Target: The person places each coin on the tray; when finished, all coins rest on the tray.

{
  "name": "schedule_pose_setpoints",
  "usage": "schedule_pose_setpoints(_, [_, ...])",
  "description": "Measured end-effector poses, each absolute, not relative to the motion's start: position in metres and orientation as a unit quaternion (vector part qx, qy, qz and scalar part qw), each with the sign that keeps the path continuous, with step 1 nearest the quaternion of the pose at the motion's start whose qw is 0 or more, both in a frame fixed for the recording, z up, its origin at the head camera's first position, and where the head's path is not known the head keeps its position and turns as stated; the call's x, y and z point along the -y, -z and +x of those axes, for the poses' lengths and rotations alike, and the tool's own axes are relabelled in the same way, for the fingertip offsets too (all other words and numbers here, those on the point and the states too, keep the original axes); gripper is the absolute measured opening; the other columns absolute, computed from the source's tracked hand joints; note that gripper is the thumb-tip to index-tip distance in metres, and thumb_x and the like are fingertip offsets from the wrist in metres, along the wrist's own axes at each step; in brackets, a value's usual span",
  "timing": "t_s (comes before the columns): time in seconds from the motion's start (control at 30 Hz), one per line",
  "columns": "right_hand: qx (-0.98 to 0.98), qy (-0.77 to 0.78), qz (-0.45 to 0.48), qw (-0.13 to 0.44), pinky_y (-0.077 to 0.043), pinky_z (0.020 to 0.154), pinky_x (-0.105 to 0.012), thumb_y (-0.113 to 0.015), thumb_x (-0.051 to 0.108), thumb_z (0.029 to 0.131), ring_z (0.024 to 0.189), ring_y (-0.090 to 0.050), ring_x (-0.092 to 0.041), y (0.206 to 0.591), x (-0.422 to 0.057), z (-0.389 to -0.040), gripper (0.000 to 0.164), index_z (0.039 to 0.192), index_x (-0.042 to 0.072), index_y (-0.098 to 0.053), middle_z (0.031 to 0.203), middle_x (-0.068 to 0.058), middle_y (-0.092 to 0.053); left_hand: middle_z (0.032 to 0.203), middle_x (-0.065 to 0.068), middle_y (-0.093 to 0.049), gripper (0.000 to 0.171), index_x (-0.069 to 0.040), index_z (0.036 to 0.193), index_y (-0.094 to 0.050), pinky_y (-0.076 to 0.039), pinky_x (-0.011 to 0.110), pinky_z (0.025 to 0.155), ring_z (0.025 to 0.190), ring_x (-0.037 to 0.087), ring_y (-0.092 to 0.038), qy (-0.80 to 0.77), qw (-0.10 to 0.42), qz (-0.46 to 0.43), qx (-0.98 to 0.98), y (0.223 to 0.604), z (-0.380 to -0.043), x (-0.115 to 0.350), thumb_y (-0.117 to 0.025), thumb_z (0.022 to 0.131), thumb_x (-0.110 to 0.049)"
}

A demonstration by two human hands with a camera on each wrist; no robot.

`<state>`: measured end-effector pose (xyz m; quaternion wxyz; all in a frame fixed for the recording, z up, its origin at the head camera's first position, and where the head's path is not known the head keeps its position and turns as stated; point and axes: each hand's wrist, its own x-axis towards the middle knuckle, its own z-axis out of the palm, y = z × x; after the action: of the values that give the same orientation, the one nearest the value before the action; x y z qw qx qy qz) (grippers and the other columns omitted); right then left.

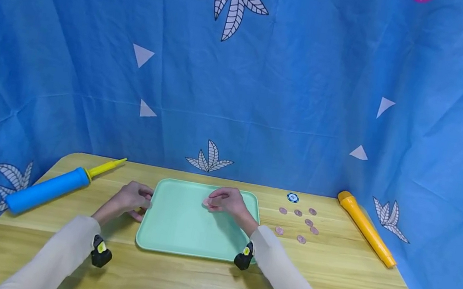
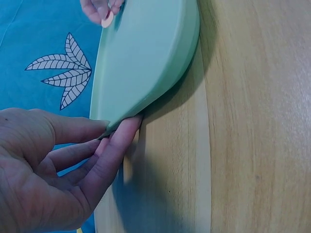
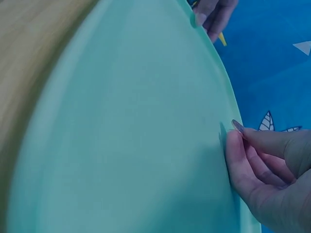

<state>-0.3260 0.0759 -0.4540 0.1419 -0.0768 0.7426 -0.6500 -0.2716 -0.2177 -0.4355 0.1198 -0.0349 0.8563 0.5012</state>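
On the wooden tabletop [image 1: 174,286], I watched the left hand [image 1: 131,198] pinch the mint-green tray [image 1: 182,232] by its edge while the right hand [image 1: 227,201] pinched a coin [image 2: 107,20] over it, none apparently laid there yet, seven copper-coloured coins [image 1: 308,222] remaining alongside.

One pale-green tray [image 1: 178,229]; right of it, seven copper-coloured coins [image 1: 308,222], one poker chip [image 1: 293,197], one orange microphone [image 1: 366,228]; left of it, one balloon pump [image 1: 49,189]; over it, an eighth coin [image 1: 206,202].

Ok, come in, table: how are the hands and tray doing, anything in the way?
Left hand gripping tray edge. Right hand pinching coin above tray. Nothing seen between coin and tray; other coins off to the right.
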Motion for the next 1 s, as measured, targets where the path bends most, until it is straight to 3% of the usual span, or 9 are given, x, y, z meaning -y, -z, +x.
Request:
schedule_pose_setpoints(0.23, [-0.735, 0.662, -0.055, 0.135, -0.067, 0.075, -0.035, -0.071, -0.012, 0.092, 0.083, -0.078, -0.025, 0.458, -0.063, -0.331, 0.02, 0.111, -0.017, -0.07, 0.104, -0.028, -0.076, 0.103, 0.016, -0.061, 0.047, 0.014, 0.137, -0.059, -0.067, 0.035, 0.063, 0.084, 0.019, -0.064, -0.506, 0.119, -0.033, -0.854, 0.437, -0.272, 0.218, -0.063, 0.09, 0.007])
schedule_pose_setpoints(0.57, [-0.795, 0.598, -0.052, 0.093, -0.066, 0.067, -0.031, -0.077, -0.005, 0.09, 0.061, -0.072, -0.014, 0.455, -0.046, -0.332, 0.011, 0.099, -0.012, -0.075, 0.087, -0.021, -0.076, 0.104, 0.016, -0.06, 0.046, 0.012, 0.137, -0.06, -0.066, 0.035, 0.063, 0.085, 0.019, -0.063, -0.499, 0.119, -0.04, -0.858, 0.435, -0.271, 0.217, -0.063, 0.092, 0.006])
schedule_pose_setpoints(0.87, [-0.836, 0.542, -0.05, 0.07, -0.066, 0.067, -0.032, -0.08, -0.002, 0.088, 0.071, -0.078, -0.026, 0.453, -0.036, -0.332, 0.01, 0.089, -0.01, -0.074, 0.085, -0.019, -0.078, 0.106, 0.016, -0.061, 0.047, 0.011, 0.14, -0.058, -0.066, 0.035, 0.062, 0.085, 0.02, -0.063, -0.487, 0.119, -0.049, -0.864, 0.438, -0.272, 0.216, -0.064, 0.094, 0.004])
schedule_pose_setpoints(1.0, [-0.844, 0.53, -0.04, 0.066, -0.066, 0.067, -0.032, -0.082, 0.0, 0.088, 0.068, -0.077, -0.024, 0.451, -0.033, -0.33, 0.011, 0.086, -0.008, -0.074, 0.08, -0.016, -0.078, 0.107, 0.017, -0.061, 0.047, 0.011, 0.14, -0.058, -0.066, 0.035, 0.063, 0.086, 0.02, -0.063, -0.485, 0.118, -0.047, -0.865, 0.439, -0.272, 0.217, -0.064, 0.094, 0.004])
